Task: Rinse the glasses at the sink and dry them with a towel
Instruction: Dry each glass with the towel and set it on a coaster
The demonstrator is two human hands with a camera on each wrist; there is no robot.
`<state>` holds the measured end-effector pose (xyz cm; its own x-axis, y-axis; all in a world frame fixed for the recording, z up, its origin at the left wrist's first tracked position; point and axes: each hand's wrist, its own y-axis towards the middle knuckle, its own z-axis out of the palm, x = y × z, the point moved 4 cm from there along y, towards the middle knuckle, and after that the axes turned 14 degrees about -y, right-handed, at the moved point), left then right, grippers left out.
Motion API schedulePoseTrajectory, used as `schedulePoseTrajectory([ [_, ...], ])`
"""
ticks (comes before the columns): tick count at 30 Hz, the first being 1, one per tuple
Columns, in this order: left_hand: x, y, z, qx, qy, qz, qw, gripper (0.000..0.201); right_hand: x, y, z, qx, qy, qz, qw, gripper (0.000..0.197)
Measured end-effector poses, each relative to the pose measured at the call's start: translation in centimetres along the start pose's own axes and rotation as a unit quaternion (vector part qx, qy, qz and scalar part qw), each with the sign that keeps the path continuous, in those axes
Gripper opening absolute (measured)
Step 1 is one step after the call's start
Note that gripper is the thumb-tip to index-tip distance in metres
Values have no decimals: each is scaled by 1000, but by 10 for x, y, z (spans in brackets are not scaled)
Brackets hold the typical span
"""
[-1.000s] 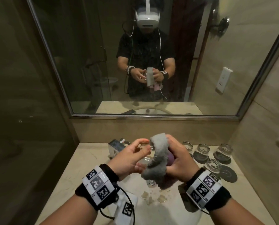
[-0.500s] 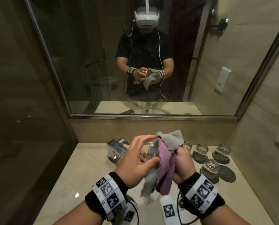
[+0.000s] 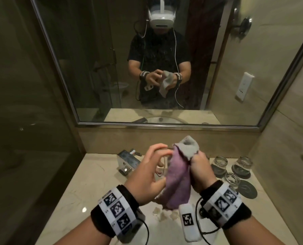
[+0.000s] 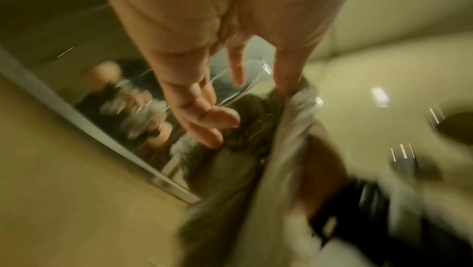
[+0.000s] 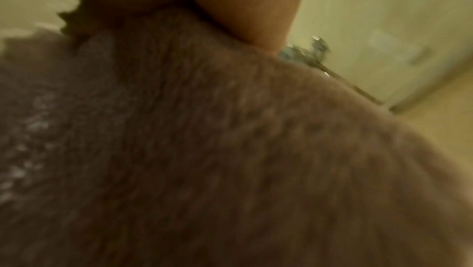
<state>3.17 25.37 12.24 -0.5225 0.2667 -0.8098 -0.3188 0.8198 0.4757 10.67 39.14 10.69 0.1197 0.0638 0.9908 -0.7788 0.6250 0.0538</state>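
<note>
A clear glass (image 3: 162,166) is held up over the sink (image 3: 164,225), in front of the person's chest. The left hand (image 3: 148,175) curls round it, fingers over the rim and thumb beneath. Pressed against its right side is a towel (image 3: 179,177), purple on one face and grey on the other, bunched in the clenched right hand (image 3: 201,171). In the right wrist view the cloth fills nearly everything. Three more glasses (image 3: 219,164) stand on dark coasters on the marble counter (image 3: 87,190) to the right, by the wall. A chrome tap (image 3: 127,160) sits behind the hands, below the mirror (image 3: 94,68).
</note>
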Motion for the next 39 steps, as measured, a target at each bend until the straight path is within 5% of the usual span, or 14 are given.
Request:
schedulePoseTrajectory([
  [3,-5,-3,2,47,76,66,994,62,-6,-9,13,95,138,184,968,19],
  [6,-3,-4,0,0,17,30,999,58,-2,-12,13,101,176,154,967,28],
  [8,4,-3,-1,-71,-81,-71,992,51,0,-12,12,61,122,78,988,30],
  [11,15,-1,-2,-160,-353,-229,893,37,6,-12,6,13,-52,-55,997,44],
  [13,19,-1,-6,-174,-474,-278,817,41,14,-18,5,72,-125,-117,983,59],
  [14,20,-1,-9,-169,-493,-289,803,43,17,-21,3,101,-148,-141,974,64],
  [17,17,-1,-15,-162,-511,-301,789,49,23,-20,-10,91,-273,-205,936,63],
  [20,18,-5,-17,-182,-526,-313,770,50,20,-14,-25,-11,-381,-224,897,69],
  [25,21,-13,-4,-128,-574,-341,733,58,12,-12,-33,-99,-191,-92,972,45],
  [30,16,-14,19,-39,-608,-329,722,82,-3,-11,-5,8,-85,-6,996,21],
  [36,25,-15,24,-45,-633,-326,701,67,-5,-15,4,110,-266,-13,958,34],
  [39,31,-15,23,-53,-643,-329,690,59,7,-18,6,169,-255,-30,951,37],
])
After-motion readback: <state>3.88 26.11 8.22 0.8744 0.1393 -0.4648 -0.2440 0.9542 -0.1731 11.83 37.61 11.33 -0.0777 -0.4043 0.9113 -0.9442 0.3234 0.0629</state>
